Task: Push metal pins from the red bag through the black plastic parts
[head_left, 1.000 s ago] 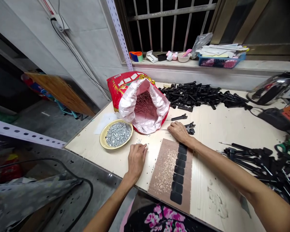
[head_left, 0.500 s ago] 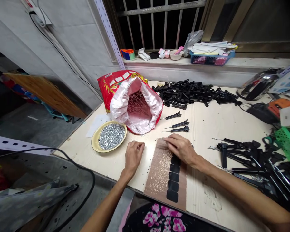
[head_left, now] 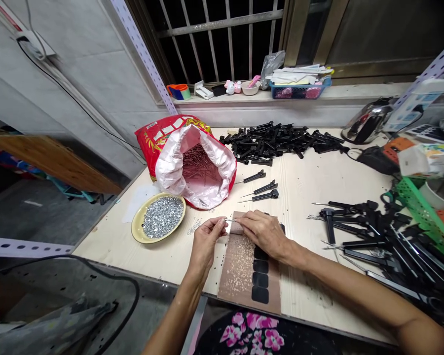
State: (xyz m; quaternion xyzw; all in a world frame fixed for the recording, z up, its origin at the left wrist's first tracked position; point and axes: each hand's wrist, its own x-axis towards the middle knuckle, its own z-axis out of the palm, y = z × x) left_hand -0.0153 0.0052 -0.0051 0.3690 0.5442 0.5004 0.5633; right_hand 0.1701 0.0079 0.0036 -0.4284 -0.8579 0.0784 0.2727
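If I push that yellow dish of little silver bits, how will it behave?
The yellow dish is shallow and heaped with silver bits, so probably heavy for its size. A quick shove would likely spill some; loose bits lie on the table.

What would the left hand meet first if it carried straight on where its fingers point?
Probably the right hand: the left hand points toward it, pinching what looks like a thin pin, with those fingertips just beyond, though depth is unclear.
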